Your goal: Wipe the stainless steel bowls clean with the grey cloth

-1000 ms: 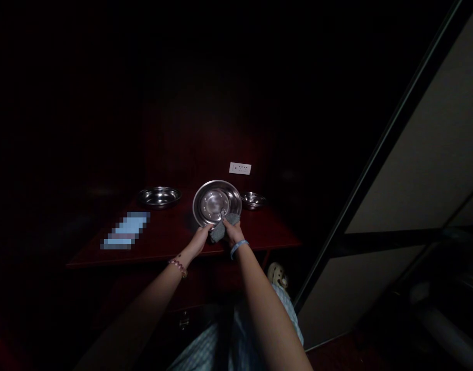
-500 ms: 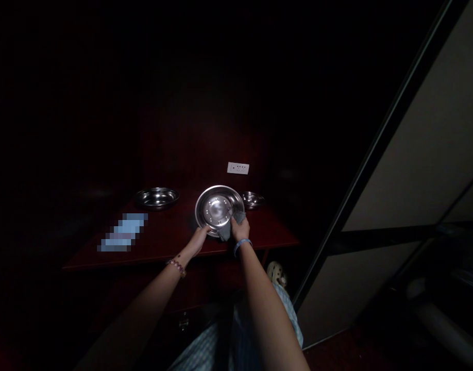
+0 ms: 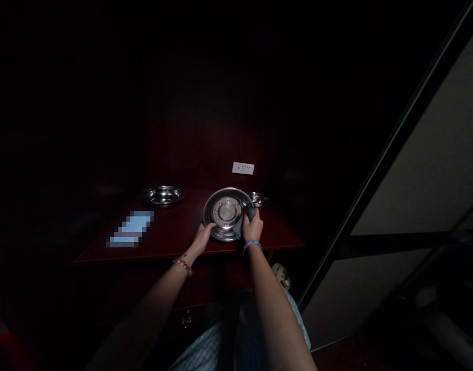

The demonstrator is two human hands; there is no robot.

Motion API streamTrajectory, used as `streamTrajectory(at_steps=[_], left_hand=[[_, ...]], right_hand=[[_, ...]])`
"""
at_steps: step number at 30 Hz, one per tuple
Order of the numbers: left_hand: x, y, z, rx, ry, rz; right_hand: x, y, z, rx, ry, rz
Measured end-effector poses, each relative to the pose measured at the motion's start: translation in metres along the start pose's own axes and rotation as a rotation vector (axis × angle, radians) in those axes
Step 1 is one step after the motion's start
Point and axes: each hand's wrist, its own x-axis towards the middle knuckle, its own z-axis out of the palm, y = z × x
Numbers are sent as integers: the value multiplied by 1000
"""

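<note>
A shiny steel basin is held tilted toward me over the dark red table. My left hand grips its lower left rim, thumb on the inside. A grey cloth is bunched in my right hand, pressed against the right side of the basin's inner wall and rim. The fingers of my right hand are partly hidden by the cloth. Behind the basin on the right, other steel bowls are partly covered from view.
Another steel basin rests at the back left of the table. In front of it lies a blurred-out light blue rectangle. A white socket plate is on the back wall. Pale panels stand to the right; a cream shoe shows below the table.
The cloth in my right hand has moved from the basin's lower right rim up along its right side. My left hand keeps its hold. The whole view has shifted slightly.
</note>
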Motion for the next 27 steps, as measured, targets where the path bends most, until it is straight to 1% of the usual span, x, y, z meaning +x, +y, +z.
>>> streamTrajectory(at_steps=[2,5,7,9,11,14,16,19,21,24,27], left_hand=[[-2,0,3,-4,22,4],[-6,1,7,41,-14,14],[-9,4,9,82,-24,48],[-13,8,11,105,-46,77],[-18,11,13,117,-94,97],[-20,10,16,168,-141,152],[-18,7,17,212,-148,192],[-11,2,15,261,-130,248],[-7,1,12,304,-99,271],[-3,0,8,380,-77,262],[-1,-1,6,431,-81,246]], right_hand=[[0,-1,-1,1,5,0],[1,-1,-1,28,14,4],[2,0,0,66,28,21],[4,2,3,101,41,70],[6,4,8,113,37,147],[6,8,20,115,-32,250],[3,11,30,136,-88,274],[-2,14,44,199,-124,277],[-4,15,48,232,-139,294],[-4,14,46,216,-163,334],[-4,12,37,145,-128,340]])
